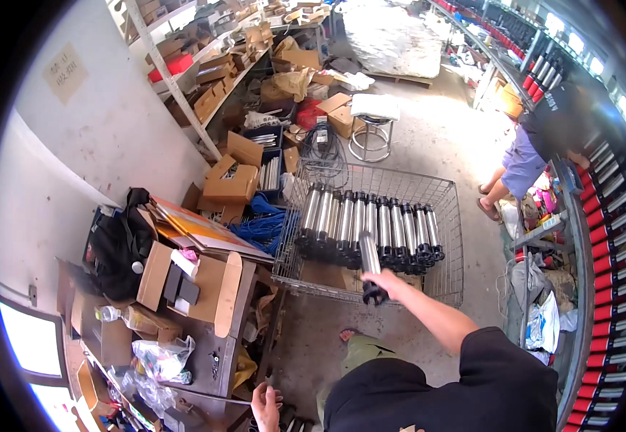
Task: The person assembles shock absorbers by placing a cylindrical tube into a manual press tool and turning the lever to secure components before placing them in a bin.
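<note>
My right hand (388,284) is closed round the lower part of a silver metal cylinder (370,253) with a black end. It holds the cylinder tilted above the near side of a wire mesh basket (306,281). Inside the basket, silver cylinders (360,219) with black end caps lean side by side in a row. Down by the table's near corner, my left hand (265,407) hangs with its fingers apart and loosely bent, and nothing shows in it. Part of that hand is cut off by the lower edge.
A worktable (216,367) with an open cardboard box (216,291) and plastic bags stands at left. Shelves and cartons line the far left; a round stool (373,129) stands beyond the basket. At right, another person (536,144) bends by a rack of red-and-silver cylinders (605,288).
</note>
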Tool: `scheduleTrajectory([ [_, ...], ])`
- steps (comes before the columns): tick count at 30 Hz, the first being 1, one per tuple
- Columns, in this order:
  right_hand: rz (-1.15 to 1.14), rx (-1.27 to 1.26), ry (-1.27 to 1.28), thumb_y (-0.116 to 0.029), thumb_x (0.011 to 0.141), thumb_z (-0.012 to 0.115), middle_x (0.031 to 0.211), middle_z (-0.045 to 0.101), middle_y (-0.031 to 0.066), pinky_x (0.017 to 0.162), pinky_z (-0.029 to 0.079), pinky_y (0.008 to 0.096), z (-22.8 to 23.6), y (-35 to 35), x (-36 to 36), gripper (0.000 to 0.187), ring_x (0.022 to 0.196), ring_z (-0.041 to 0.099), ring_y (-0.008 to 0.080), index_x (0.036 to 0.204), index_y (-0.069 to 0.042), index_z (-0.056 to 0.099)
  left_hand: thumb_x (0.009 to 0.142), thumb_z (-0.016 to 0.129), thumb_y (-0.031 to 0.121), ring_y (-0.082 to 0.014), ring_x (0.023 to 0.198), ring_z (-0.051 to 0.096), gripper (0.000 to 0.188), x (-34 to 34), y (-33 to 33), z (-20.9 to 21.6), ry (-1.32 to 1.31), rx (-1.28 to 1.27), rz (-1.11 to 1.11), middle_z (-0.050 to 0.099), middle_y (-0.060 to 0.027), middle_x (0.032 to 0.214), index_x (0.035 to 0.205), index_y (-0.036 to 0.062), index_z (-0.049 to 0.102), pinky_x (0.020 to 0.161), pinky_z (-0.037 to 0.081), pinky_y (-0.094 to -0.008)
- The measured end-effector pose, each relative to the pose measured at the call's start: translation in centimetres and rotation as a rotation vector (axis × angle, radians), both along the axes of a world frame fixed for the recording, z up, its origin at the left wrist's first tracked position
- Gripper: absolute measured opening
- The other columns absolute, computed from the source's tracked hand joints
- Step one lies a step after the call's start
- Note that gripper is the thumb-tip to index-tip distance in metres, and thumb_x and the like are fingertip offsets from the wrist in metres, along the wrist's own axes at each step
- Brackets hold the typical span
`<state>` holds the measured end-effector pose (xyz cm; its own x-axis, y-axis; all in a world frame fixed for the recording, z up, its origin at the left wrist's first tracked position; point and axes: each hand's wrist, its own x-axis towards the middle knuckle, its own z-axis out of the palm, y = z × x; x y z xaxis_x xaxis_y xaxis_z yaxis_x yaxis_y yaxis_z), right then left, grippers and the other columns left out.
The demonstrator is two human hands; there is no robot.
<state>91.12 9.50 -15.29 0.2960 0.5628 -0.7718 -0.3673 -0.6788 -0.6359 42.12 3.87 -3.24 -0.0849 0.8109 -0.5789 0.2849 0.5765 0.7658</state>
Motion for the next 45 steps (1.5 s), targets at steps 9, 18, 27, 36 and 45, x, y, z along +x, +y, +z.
scheduleTrajectory([
  [9, 0.304, 0.182, -0.855, -0.044, 0.085, 0.070, 0.107, 0.073, 0.0168, 0.090, 0.053, 0.0466, -9.1, 13.5, -7.2, 0.054, 0.104, 0.068, 0.0359, 0.118, -0.003, 0.061, 0.100, 0.060, 0.028, -0.0196, 0.057, 0.066, 0.032, -14.0, -17.7, -16.8, 0.102, -0.193, 0.375, 0.069, -0.0116, 0.081, 0.118, 0.0010, 0.058, 0.048, 0.053, -0.0315],
  [18, 0.707, 0.026, -0.126, -0.020, 0.092, 0.068, 0.089, 0.070, 0.0024, 0.058, 0.047, 0.0240, -13.3, -4.3, -31.5, 0.018, 0.073, 0.062, 0.0079, 0.105, -0.008, 0.067, 0.090, 0.064, 0.032, -0.0241, 0.057, 0.065, 0.037, -22.5, -39.1, -24.1, 0.212, -0.735, 0.665, 0.068, -0.0153, 0.073, 0.090, -0.0051, 0.067, 0.052, 0.055, -0.0417],
  [27, 1.148, 0.390, -0.559, -0.023, 0.093, 0.071, 0.104, 0.069, 0.0094, 0.086, 0.052, 0.0306, -8.7, -3.6, -49.4, 0.043, 0.092, 0.064, 0.0163, 0.126, 0.000, 0.058, 0.084, 0.070, 0.043, -0.0366, 0.115, 0.066, 0.052, -32.1, -38.4, -33.3, 0.175, -0.719, 0.773, 0.069, -0.0249, 0.117, 0.114, 0.0013, 0.072, 0.101, 0.050, -0.0414],
  [36, 1.423, 0.330, -0.597, -0.020, 0.102, 0.059, 0.129, 0.060, 0.0099, 0.102, 0.042, 0.0315, -12.2, -1.5, -65.4, 0.038, 0.115, 0.057, 0.0170, 0.135, -0.001, 0.053, 0.079, 0.079, 0.041, -0.0352, 0.120, 0.061, 0.062, -42.6, -38.6, -56.2, 0.369, -0.892, 0.685, 0.060, -0.0205, 0.131, 0.124, 0.0020, 0.060, 0.101, 0.051, -0.0437],
  [45, 1.333, 0.112, -0.437, -0.029, 0.101, 0.060, 0.063, 0.041, -0.0081, 0.042, 0.027, 0.0217, -12.1, -2.7, -66.5, 0.017, 0.047, 0.036, 0.0032, 0.095, -0.012, 0.062, 0.072, 0.074, 0.041, -0.0333, 0.091, 0.073, 0.056, -32.2, -44.3, -48.4, 0.153, -0.841, 1.441, 0.073, -0.0249, 0.091, 0.091, -0.0112, 0.071, 0.078, 0.057, -0.0438],
])
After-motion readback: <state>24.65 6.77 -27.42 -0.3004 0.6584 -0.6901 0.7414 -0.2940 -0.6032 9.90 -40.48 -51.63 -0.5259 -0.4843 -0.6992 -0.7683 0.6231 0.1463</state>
